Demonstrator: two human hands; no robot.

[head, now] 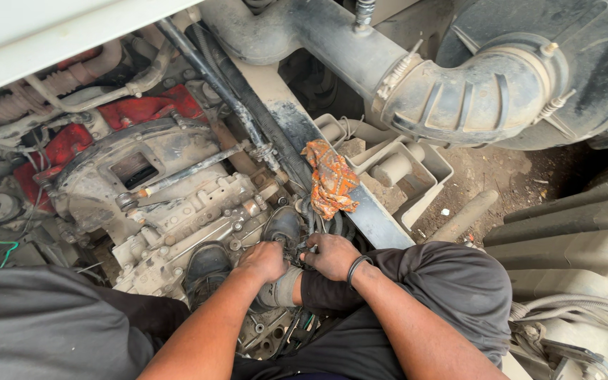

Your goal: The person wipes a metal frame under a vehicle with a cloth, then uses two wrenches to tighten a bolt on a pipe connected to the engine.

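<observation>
Obs., head view, looking down into engine bay: I'm crouched over the engine, both shoes on the grimy gearbox housing, knees up. Both hands down between my feet at a bundle of dark hoses/cables that runs beside the frame rail. Left hand closed to a narrow fist-like curl, knuckles up, fingertips hidden underneath, so can't tell exactly what it pinches; it sits touching my right shoe and just beside the other hand. Right hand, black band on wrist, fingers curled tight on something small & dark at the cable bundle; looks like a clamp or fitting but too small to be sure. Judgement on technique: work w/ both hands close together as now, one steadying the part, the other doing the turning/pulling; keep wrists low, don't yank the cables sideways against the rail; footing on an oily casting is poor so keep weight centred. Orange patterned rag draped on the rail, near, within reach. Big ribbed air intake elbow overhead-right, well apart from hands
</observation>
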